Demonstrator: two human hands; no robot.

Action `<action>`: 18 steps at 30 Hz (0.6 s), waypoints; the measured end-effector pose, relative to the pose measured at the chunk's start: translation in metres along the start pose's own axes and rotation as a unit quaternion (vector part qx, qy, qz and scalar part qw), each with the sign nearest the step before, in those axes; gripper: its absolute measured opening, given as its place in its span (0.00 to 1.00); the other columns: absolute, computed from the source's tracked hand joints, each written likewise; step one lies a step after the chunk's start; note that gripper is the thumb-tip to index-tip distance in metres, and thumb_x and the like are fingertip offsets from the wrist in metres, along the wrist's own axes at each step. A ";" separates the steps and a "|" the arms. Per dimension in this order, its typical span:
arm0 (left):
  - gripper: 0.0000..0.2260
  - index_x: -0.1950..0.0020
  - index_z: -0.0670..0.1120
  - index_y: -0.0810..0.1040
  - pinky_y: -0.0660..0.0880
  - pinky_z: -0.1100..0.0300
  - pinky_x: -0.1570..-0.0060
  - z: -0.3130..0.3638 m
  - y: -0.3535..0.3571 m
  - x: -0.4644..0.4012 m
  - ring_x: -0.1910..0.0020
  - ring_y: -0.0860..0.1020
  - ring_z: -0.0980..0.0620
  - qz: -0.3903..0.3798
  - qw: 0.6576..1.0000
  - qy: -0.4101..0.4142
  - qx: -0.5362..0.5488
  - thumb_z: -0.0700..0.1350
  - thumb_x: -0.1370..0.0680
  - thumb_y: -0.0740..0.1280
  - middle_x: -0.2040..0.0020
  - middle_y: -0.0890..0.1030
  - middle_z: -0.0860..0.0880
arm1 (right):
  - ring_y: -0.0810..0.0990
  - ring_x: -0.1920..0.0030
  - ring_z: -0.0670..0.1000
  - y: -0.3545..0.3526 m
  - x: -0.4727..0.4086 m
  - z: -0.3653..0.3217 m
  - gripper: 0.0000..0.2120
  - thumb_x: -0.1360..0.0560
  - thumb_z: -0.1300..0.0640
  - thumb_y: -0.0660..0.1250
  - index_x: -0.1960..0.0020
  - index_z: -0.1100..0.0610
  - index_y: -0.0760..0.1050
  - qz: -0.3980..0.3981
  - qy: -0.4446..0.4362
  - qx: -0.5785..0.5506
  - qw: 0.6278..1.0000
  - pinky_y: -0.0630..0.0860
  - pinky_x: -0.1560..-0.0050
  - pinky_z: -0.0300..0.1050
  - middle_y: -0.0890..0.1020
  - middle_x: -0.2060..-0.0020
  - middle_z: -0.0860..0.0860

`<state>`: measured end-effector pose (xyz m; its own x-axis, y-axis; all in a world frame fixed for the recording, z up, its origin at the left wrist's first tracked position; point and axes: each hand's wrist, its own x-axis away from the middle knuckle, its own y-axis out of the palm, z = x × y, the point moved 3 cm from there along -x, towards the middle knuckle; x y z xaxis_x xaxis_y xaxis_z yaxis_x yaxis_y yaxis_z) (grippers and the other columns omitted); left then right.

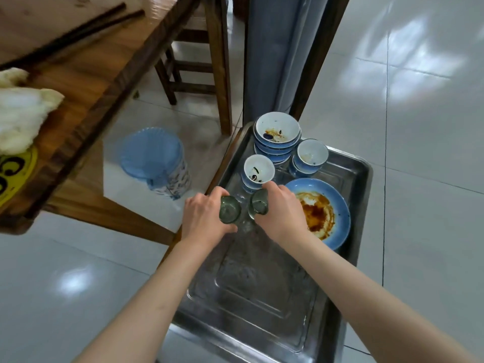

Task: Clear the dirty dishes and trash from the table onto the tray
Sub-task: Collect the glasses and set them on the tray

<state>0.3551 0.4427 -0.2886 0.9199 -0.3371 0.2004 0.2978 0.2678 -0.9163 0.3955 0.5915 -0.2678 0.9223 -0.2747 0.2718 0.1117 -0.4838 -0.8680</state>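
A steel tray [262, 305] lies below me. My left hand [204, 218] grips a small green glass [230, 210] just above the tray's left side. My right hand [280, 213] grips a second green glass [258, 205] beside it. On the tray's far end sit a stack of blue bowls [277, 138] and two stacks of blue cups [258, 172] [310, 157], all soiled inside. A blue plate [330, 205] smeared with brown sauce lies to the right of my right hand. On the wooden table [86, 82] at left lie crumpled white tissues [21, 111] and dark chopsticks [73, 35].
A bin lined with a blue bag [154, 158] stands on the tiled floor between table and tray. A wooden stool [193, 61] and a grey curtain [277, 53] are behind the tray. A yellow sign [13, 174] sits on the table's near edge.
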 end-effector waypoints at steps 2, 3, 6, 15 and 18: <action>0.31 0.40 0.53 0.73 0.66 0.54 0.49 0.001 -0.001 -0.008 0.49 0.73 0.46 0.000 1.000 0.005 -0.008 0.55 0.39 0.79 0.50 0.79 0.47 | 0.78 0.49 0.54 0.001 -0.003 0.002 0.25 0.31 0.56 0.74 0.37 0.55 0.68 -0.001 0.010 -0.001 1.000 0.75 0.56 0.43 0.77 0.47 0.53; 0.31 0.39 0.53 0.73 0.66 0.54 0.48 0.001 -0.001 -0.012 0.48 0.73 0.46 0.000 1.000 0.006 -0.012 0.55 0.39 0.79 0.49 0.79 0.48 | 0.78 0.48 0.54 0.002 -0.005 0.002 0.25 0.31 0.56 0.74 0.38 0.56 0.68 -0.003 0.012 -0.002 1.000 0.76 0.55 0.44 0.77 0.47 0.53; 0.32 0.36 0.54 0.72 0.66 0.53 0.46 0.001 0.001 -0.024 0.46 0.72 0.47 -0.009 0.999 0.011 -0.030 0.56 0.38 0.79 0.43 0.78 0.50 | 0.78 0.48 0.55 0.006 -0.007 0.005 0.22 0.31 0.57 0.73 0.40 0.57 0.69 -0.008 0.019 0.001 1.000 0.74 0.56 0.44 0.77 0.47 0.54; 0.33 0.36 0.54 0.72 0.65 0.53 0.45 -0.001 0.004 -0.043 0.44 0.71 0.46 -0.020 0.999 0.020 -0.028 0.52 0.38 0.79 0.42 0.78 0.49 | 0.78 0.55 0.56 0.018 -0.005 0.008 0.22 0.31 0.60 0.71 0.46 0.54 0.60 0.013 0.030 -0.026 0.999 0.71 0.64 0.45 0.78 0.54 0.54; 0.33 0.36 0.54 0.73 0.65 0.53 0.46 -0.001 0.003 -0.046 0.45 0.71 0.46 -0.021 0.999 0.024 -0.027 0.52 0.38 0.80 0.43 0.78 0.50 | 0.77 0.56 0.56 0.020 -0.006 0.009 0.23 0.32 0.61 0.72 0.48 0.53 0.59 0.009 0.034 -0.026 0.999 0.72 0.64 0.46 0.78 0.56 0.53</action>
<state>0.3132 0.4579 -0.3010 0.8931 -0.3904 0.2236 0.3209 0.2043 -0.9248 0.3961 0.5910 -0.2908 0.8964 -0.3383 0.2863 0.0756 -0.5198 -0.8509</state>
